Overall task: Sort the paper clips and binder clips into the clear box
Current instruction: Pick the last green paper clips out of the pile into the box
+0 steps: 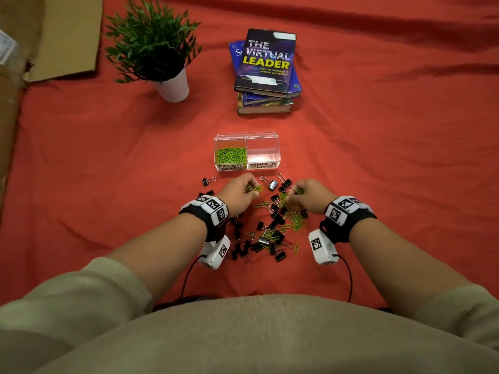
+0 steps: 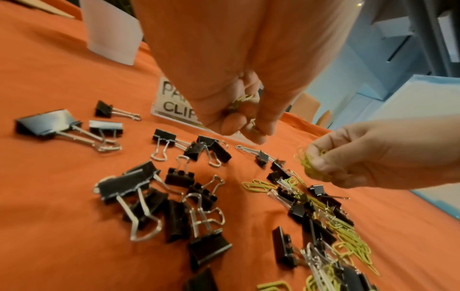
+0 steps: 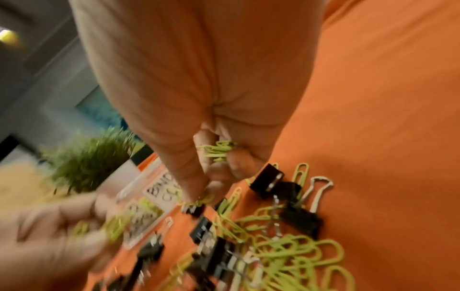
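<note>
My left hand point(image 1: 239, 194) is curled over the far side of the mixed pile, its fingers and thumb closed on a small bunch of lime-green wire paper clips point(image 1: 255, 188); the left wrist view shows the same green wire tucked into the curled palm point(image 2: 240, 103). My right hand point(image 1: 310, 195) is also curled, its fingers point(image 3: 219, 173) pinching a second bunch of green paper clips point(image 3: 219, 151) just above the pile, with the thumb tip down among the clips on the cloth.

The clear plastic two-compartment box point(image 1: 247, 136) stands just beyond my hands, near the middle of the red-orange cloth point(image 1: 391, 171). Its left compartment, labelled PAPER CLIPS, holds a heap of green clips point(image 1: 231, 155). Its right compartment, labelled BINDER CLIPS point(image 1: 262, 165), shows no clips in it.

The unsorted pile point(image 1: 272, 228) lies on the cloth between my wrists and the box: black binder clips with silver wire handles point(image 2: 124, 187) mixed with loose green paper clips point(image 3: 286, 254). One binder clip point(image 1: 208, 181) lies apart, near the box's front left corner; several more lie just in front of the BINDER CLIPS label, between my hands.

Towards the far edge of the cloth sits a stack of books point(image 1: 266, 74), the top one titled THE VIRTUAL LEADER. Left of it stands a green plant in a white pot point(image 1: 174, 86). Brown cardboard point(image 1: 67, 36) lies at the far left corner.
</note>
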{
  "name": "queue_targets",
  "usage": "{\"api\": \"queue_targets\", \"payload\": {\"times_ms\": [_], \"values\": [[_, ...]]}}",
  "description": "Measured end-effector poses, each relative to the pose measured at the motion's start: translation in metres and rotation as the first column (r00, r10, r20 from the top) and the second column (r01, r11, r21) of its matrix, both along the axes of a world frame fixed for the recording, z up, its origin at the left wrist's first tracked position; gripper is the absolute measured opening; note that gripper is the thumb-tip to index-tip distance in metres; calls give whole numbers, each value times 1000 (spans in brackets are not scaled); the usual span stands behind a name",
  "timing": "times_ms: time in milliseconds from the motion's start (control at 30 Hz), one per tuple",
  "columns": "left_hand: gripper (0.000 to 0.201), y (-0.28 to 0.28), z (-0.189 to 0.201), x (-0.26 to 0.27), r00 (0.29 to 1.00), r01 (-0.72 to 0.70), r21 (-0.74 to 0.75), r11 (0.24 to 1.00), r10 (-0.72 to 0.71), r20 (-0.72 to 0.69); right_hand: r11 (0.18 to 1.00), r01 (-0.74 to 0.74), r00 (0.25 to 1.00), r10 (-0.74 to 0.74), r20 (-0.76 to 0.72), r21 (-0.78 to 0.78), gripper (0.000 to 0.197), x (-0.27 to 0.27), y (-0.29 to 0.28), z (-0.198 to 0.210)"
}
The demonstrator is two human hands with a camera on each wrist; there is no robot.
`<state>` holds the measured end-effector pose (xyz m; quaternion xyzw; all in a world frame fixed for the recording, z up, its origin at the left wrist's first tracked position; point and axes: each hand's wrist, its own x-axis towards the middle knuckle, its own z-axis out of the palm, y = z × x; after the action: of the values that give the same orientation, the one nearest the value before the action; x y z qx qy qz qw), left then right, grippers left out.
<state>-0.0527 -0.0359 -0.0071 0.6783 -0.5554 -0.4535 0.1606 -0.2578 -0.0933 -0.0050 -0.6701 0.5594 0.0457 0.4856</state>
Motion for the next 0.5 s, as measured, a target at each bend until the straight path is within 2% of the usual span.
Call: {"api": "queue_targets", "payload": {"times_ms": [100,167,333,400,500], "values": [[11,3,-4,3,999,-10,37,999,12,-51,979,151,978,-168,125,135,8,-5,-6,7],[16,5,-6,3,997,-25,70,997,30,-77,957,199,953,-238,186,209,7,-9,-11,7],[18,4,-8,-1,975,-107,164,981,136,-176,819,304,768,-513,383,487,12,-14,-14,4],[27,2,-7,-3,962,-139,208,968,182,-205,757,314,701,-591,398,573,13,-16,-11,2],[33,-2,-4,-7,934,-180,265,947,249,-256,705,309,656,-644,393,638,22,-17,-8,-2]]}}
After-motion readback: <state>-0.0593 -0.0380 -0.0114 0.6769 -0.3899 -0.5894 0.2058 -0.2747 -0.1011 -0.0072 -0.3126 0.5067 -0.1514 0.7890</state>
